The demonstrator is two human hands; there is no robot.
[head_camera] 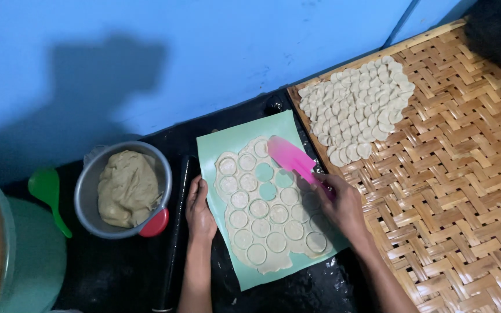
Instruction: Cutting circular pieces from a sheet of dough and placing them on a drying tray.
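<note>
Two bare hands over a pale green rectangular plastic mat (228, 141) on the black counter, and on it a thin sheet of beige dough (265, 204) scored all over with cut circles. Right hand (337, 203) clenched around the handle of a pink flat plastic spatula (293, 160), handle hidden in the fist. Long axis of the spatula running from the fist at about four o'clock up to the rounded blade tip at about ten o'clock. Blade lying over the upper part of the sheet, just beside two bare green round gaps (265, 180) left by lifted discs. Nearest uncut-out circles directly under and at seven o'clock of the blade, so well within reach of the right hand and not the left.

Left hand (200, 210) released and flat, fingers pointing to twelve o'clock, pressing on the left edge of the mat, touching the mat but apart from the dough sheet. Resting just right of a long black rolling pin (175, 232) lying along the mat.

At two o'clock of the blade tip, a heap of small pale dough discs (356, 110) on a woven bamboo tray (453, 191), near the mat's right edge.

At nine o'clock of the left hand, a round metal bowl (87, 191) with a lump of tan dough (127, 186) and a small red round cutter (155, 224) leaning at its rim; farther left, a green plastic spoon (48, 192).
</note>
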